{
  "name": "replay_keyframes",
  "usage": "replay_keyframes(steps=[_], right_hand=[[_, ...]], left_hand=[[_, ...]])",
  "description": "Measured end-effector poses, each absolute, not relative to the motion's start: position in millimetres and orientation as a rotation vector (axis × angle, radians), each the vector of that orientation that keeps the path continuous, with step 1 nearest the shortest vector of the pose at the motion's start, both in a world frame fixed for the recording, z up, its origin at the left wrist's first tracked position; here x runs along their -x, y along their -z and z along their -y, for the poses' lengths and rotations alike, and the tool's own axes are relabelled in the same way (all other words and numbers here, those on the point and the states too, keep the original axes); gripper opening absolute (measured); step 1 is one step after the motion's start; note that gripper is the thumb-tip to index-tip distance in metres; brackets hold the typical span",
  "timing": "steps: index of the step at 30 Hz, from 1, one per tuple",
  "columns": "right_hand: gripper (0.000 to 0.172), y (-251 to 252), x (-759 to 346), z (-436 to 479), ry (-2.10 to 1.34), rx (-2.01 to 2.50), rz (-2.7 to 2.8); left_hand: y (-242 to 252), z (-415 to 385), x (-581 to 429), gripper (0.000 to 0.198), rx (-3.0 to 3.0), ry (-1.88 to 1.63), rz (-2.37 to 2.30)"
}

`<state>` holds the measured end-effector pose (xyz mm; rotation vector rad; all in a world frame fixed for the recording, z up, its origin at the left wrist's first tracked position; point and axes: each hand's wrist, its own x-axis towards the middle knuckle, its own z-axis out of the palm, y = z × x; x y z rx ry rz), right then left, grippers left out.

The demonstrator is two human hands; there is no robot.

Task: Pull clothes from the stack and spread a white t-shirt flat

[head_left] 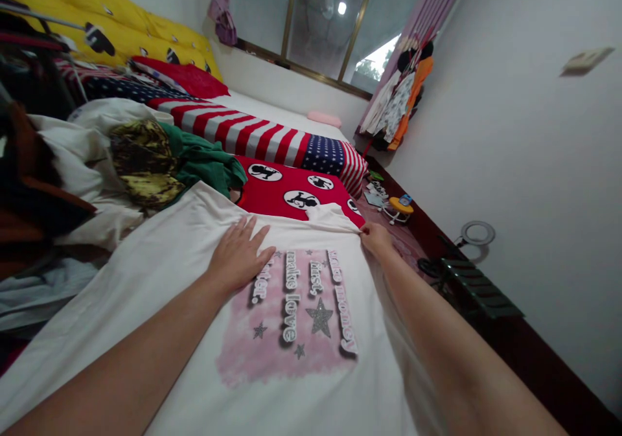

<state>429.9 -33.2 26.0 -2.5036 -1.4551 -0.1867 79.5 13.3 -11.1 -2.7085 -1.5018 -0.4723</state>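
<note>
You have one white T-shirt (pixel 160 274) spread flat on the bed in front of you, and both of your hands are on it. At far left a heap of loose clothes (pixel 97 164) crowds the shirt's left edge, with one mottled yellow-and-black garment (pixel 143 160) and one green garment (pixel 207 160) on top of it. Your left hand (pixel 238 254) lies open and flat, palm down, fingers spread, pressing the cloth at the edge of the pink printed panel (pixel 291 313). Beyond the shirt lie one red pillow with black-and-white figures (pixel 286 193) and one stars-and-stripes blanket (pixel 257 135), just past the collar. Your right hand (pixel 374 238) is closed in a pinch on the shirt's fabric near the collar end. The shirt's long axis runs away from you, collar end far, hem near, the lettering reading sideways. On the floor at right stand one green stool (pixel 479 290) and one ring light (pixel 477 233).
</note>
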Motion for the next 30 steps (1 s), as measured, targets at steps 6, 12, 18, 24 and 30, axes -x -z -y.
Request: replay_keyframes(steps=[6,12,18,24,30], right_hand=[[0.020,-41,-433,47,0.125,2.423,1.544],[0.027,-49,-394,146,0.046,2.090,1.901],[0.016,-43,-362,243,-0.012,1.862,1.951],[0.018,-61,-332,319,0.036,1.684,2.132],[0.028,-53,-325,399,0.224,1.464,2.449]], left_hand=[[8,-13,-78,0.064,2.736,0.409,1.489],[8,-15,-76,0.066,2.747,0.483,1.446],[7,-9,-78,0.053,2.728,0.660,1.256],[-14,6,-57,0.037,2.885,0.587,0.939],[-54,80,32,0.029,3.433,0.263,0.723]])
